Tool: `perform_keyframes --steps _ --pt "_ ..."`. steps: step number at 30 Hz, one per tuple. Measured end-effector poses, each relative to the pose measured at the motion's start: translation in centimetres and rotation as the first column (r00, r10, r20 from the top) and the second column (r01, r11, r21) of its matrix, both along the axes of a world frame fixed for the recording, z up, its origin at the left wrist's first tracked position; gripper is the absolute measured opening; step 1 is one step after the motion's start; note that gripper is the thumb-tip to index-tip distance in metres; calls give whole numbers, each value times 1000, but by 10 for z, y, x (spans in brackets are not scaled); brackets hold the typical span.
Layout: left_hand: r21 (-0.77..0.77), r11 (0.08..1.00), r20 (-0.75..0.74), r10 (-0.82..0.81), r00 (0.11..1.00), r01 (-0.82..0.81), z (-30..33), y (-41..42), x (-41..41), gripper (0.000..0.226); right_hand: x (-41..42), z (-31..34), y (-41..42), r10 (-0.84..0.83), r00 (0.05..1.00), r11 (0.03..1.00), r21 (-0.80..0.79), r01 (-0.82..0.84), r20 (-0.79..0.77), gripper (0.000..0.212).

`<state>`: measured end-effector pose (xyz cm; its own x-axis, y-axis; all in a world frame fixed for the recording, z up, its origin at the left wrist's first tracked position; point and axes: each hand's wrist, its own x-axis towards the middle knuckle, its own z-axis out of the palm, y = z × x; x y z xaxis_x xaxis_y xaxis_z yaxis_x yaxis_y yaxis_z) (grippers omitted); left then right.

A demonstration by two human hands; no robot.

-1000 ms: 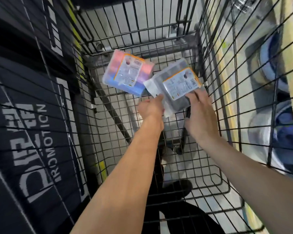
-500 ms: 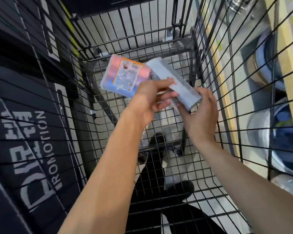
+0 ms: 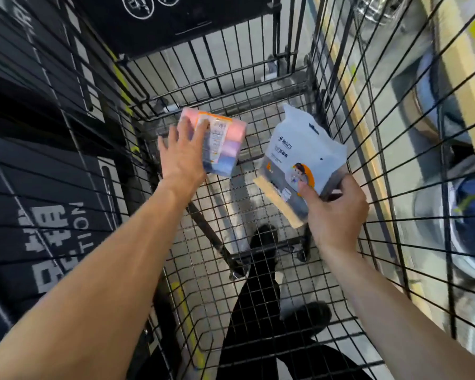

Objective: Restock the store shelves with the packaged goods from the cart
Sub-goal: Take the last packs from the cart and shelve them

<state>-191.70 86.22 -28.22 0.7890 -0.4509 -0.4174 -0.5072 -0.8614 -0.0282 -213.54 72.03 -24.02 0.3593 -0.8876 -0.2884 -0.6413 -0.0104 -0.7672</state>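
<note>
I look down into a black wire cart [image 3: 261, 193]. My right hand [image 3: 336, 212] grips a grey and white packet [image 3: 299, 160] by its lower end and holds it tilted above the cart floor, at the right. My left hand [image 3: 183, 154] lies with spread fingers on the left side of a pink, purple and blue packet [image 3: 225, 145], which rests near the cart's far end. Whether the fingers have closed on that packet I cannot tell.
Black cartons with white lettering [image 3: 39, 215] stand outside the cart's left wall. A wooden shelf edge [image 3: 461, 64] with round metal goods [image 3: 461, 223] runs along the right. My dark trousers and shoes [image 3: 263, 242] show through the mesh floor.
My left hand let go of the grey packet and moved left onto the pink packet. My right hand turned the grey packet face up and drew it to the right.
</note>
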Motion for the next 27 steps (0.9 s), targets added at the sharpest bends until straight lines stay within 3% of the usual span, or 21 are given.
perform_keyframes --steps 3,7,11,13,15,19,23,27 --pt "63 992 18 -112 994 111 2 -4 10 94 -4 -1 0 -20 1000 999 26 20 -7 32" --pt "-60 985 47 -157 986 160 8 -5 8 55 -8 0 1 -39 999 998 38 40 -6 34" --pt "-208 977 7 -39 999 39 9 -9 0 43 -9 4 2 -31 999 998 54 32 -20 34" --pt "-136 990 23 -39 999 42 9 -11 -6 48 -10 5 3 -19 999 998 52 21 -32 34" --pt "-2 992 135 -128 983 129 9 -13 -11 44 -11 5 3 -10 999 998 55 13 -40 34" --pt "9 978 253 -203 946 208 7 -21 -11 23 -14 5 3 -32 999 997 67 34 -39 36" --pt "-60 978 171 -186 968 198 3 -17 -8 33 -17 8 3 -29 998 997 72 33 -54 35" --pt "-97 970 36 -219 975 221 -6 -12 4 83 -20 12 4 -26 998 997 67 30 -60 35"
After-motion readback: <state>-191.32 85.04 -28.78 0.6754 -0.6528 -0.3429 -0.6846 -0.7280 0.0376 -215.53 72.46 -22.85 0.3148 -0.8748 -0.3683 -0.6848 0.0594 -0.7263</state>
